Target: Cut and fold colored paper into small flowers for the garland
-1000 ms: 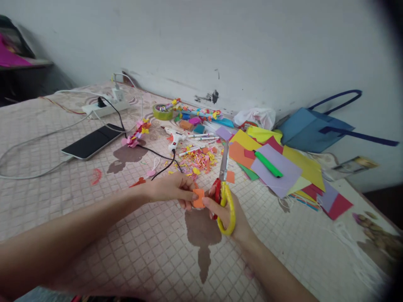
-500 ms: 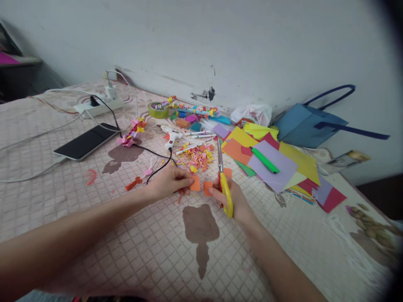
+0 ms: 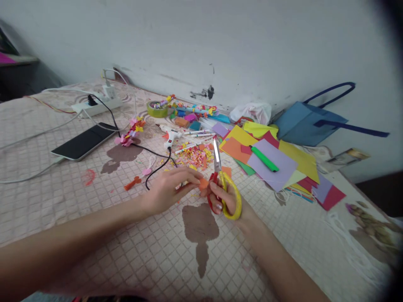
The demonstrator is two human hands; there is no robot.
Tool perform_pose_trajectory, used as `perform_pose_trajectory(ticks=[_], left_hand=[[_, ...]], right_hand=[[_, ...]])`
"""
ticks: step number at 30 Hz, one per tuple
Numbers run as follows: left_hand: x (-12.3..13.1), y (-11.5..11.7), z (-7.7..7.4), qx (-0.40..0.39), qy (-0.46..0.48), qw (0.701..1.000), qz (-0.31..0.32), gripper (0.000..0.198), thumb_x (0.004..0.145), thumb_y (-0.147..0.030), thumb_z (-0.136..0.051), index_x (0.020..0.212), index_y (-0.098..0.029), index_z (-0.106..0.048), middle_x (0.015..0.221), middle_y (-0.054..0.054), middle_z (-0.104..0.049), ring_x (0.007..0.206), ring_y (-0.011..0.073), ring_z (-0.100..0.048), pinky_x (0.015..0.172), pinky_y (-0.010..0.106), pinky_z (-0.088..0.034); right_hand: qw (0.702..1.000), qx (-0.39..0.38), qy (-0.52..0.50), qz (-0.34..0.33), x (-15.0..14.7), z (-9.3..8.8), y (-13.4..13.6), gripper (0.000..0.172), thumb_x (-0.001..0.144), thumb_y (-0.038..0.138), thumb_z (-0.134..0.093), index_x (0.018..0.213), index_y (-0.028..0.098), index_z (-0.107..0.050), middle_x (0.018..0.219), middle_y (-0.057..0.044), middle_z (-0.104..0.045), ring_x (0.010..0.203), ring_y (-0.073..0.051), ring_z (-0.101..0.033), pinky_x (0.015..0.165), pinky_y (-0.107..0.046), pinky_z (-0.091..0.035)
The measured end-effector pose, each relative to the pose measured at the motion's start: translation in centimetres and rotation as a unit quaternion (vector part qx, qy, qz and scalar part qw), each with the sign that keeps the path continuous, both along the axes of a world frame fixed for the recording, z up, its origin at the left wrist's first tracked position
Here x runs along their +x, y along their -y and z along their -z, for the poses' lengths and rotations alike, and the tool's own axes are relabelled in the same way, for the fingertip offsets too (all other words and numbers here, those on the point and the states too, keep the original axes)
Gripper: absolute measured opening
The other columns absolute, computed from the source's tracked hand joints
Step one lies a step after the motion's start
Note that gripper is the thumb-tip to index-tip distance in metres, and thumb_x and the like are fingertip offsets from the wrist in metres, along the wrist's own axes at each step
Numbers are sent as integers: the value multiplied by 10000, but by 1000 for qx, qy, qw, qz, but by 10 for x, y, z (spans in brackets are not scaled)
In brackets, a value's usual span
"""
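My right hand (image 3: 227, 197) is closed round the handles of the scissors (image 3: 217, 156), one handle yellow and one red. The blades point away from me, toward the wall. My left hand (image 3: 171, 186) pinches a small piece of orange paper (image 3: 204, 183) just left of the scissors, and my right fingertips are close to it. Behind the right hand another orange paper piece (image 3: 226, 171) lies on the table. Just beyond both hands is a heap of colourful paper scraps (image 3: 198, 157).
A white glue gun (image 3: 171, 137) with a black cord lies beyond my left hand. Coloured paper sheets (image 3: 272, 163) with a green marker (image 3: 264, 158) spread to the right, near a blue bag (image 3: 310, 123). At left are a tablet-like device (image 3: 85, 141) and a power strip (image 3: 99, 107).
My left hand has moved right, toward my right hand. The two orange pieces held apart before now show as one between the hands. The scissors have turned, and my fingers are in their handles.
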State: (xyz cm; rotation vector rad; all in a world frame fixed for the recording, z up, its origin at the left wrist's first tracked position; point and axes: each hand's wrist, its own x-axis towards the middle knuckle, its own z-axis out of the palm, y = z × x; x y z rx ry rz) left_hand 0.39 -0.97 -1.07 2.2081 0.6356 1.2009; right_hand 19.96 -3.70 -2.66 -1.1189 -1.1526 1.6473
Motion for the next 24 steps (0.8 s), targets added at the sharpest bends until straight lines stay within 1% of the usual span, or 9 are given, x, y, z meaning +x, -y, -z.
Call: perform_pose_trajectory(ticks=[1,3,6,8,11,14,18,20,24], left_hand=[[-1,1,1,53,-14,998,13,106,846,-117,-518,890,-149,-609,1004,100,-664,913,150,-627,786,264,-509],[-2,1,4,112,-42,992,33,138,853,-100,-503,928,-156,-604,1025,99,-657,902,141,-629,777,245,-508],[-4,-1,9,137,-75,986,49,171,855,-108,-504,985,-162,-601,1064,98,-644,922,148,-623,779,240,-502],[-3,-1,10,119,-77,988,62,167,854,-109,-508,978,-158,-609,1076,99,-636,928,146,-618,782,236,-498],[2,0,9,21,-50,996,64,132,847,-129,-527,907,-160,-640,1072,90,-629,962,147,-601,838,260,-481],[7,1,9,-158,7,986,60,89,822,-189,-574,843,-155,-653,1071,91,-618,982,171,-593,849,303,-479],[12,1,11,-408,80,902,118,86,775,-209,-625,779,-124,-619,928,69,-655,851,147,-625,783,286,-490],[12,1,11,-472,83,870,116,94,745,-207,-654,761,-123,-617,845,42,-662,789,125,-618,756,260,-475],[12,2,10,-506,81,853,96,123,707,-203,-687,743,-117,-607,790,23,-642,721,98,-585,679,217,-441]], right_hand=[[999,-5,-34,-4,-4,0,2,264,751,421,-627,731,200,-485,402,110,-366,303,-44,-297,302,-164,-319],[997,-4,-76,6,-8,-1,3,241,718,341,-677,752,202,-483,415,116,-372,310,-39,-300,298,-151,-310],[995,7,-89,40,-9,0,3,233,685,257,-701,761,197,-488,443,114,-395,318,-32,-319,298,-140,-306],[995,16,-80,59,-9,1,3,226,681,236,-696,762,194,-490,462,111,-411,321,-30,-332,300,-141,-316],[995,33,-43,88,-8,1,5,231,679,241,-688,782,197,-486,513,100,-457,331,-33,-366,307,-152,-338],[994,58,23,89,-8,-4,8,230,691,277,-670,774,197,-470,541,90,-478,342,-40,-393,322,-168,-365],[987,81,102,92,-11,-13,11,245,675,288,-664,773,204,-456,590,75,-501,379,-56,-433,343,-186,-394],[986,78,120,91,-13,-16,12,239,672,285,-652,781,209,-454,612,68,-515,390,-63,-442,350,-195,-402],[984,71,142,84,-15,-15,12,234,664,282,-643,770,211,-446,588,67,-493,399,-72,-441,352,-198,-406]])
